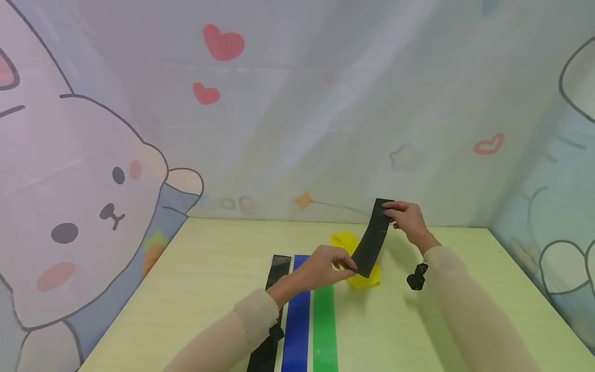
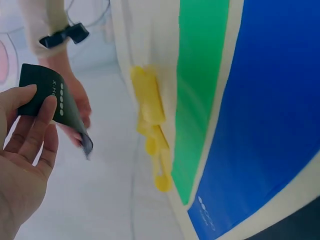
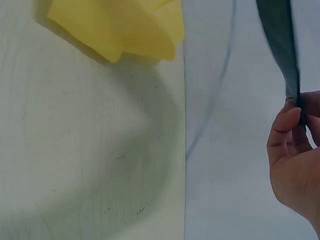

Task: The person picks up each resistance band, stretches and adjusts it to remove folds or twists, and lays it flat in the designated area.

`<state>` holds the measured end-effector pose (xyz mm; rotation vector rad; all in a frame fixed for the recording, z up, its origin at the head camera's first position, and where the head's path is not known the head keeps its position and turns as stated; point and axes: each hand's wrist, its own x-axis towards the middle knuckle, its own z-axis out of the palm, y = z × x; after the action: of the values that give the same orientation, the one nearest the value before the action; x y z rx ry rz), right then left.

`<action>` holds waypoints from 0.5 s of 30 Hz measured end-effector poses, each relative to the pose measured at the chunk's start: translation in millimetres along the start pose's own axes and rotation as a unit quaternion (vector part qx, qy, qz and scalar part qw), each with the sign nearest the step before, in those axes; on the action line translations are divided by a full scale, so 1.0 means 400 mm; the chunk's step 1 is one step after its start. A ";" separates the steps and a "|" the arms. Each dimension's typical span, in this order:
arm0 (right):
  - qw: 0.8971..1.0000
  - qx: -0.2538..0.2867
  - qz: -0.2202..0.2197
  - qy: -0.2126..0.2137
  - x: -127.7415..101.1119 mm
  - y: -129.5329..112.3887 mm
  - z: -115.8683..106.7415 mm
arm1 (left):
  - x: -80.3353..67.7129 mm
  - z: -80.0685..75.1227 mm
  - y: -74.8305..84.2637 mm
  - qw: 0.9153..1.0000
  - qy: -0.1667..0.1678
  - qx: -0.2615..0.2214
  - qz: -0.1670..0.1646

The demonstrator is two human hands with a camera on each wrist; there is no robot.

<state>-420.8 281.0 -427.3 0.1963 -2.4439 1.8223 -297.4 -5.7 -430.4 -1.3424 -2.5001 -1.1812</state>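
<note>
A short black band point(image 1: 373, 237) hangs stretched in the air above the table between both hands. My left hand point(image 1: 325, 266) pinches its near lower end; in the left wrist view its fingers point(image 2: 37, 122) lie on that printed black band point(image 2: 55, 102). My right hand point(image 1: 405, 216) pinches the far upper end, and the right wrist view shows its fingertips point(image 3: 287, 125) closed on the band's edge point(image 3: 282, 45). A crumpled yellow band point(image 1: 353, 258) lies on the table just beneath.
Flat on the pale green table point(image 1: 209, 274) lie a black band point(image 1: 274, 289), a blue band point(image 1: 297, 320) and a green band point(image 1: 324, 328), side by side near my left forearm. Cartoon-printed curtains enclose the table on three sides.
</note>
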 end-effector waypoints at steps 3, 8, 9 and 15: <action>1.000 0.007 0.002 -0.010 -0.010 0.002 0.017 | -0.019 0.002 0.025 1.000 -0.010 0.000 0.020; 0.999 0.033 0.025 -0.029 -0.025 0.009 0.055 | -0.051 0.012 0.072 0.999 -0.028 -0.013 0.039; 0.998 0.032 0.031 -0.034 -0.028 0.011 0.061 | -0.056 0.015 0.082 0.998 -0.031 -0.014 0.046; 0.996 0.008 0.044 -0.077 -0.051 0.024 0.095 | -0.080 0.030 0.130 0.995 -0.043 -0.002 0.084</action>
<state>-401.7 248.2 -450.4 0.2412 -2.5807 1.9308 -236.1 -2.9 -420.6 -1.6021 -2.3827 -1.1173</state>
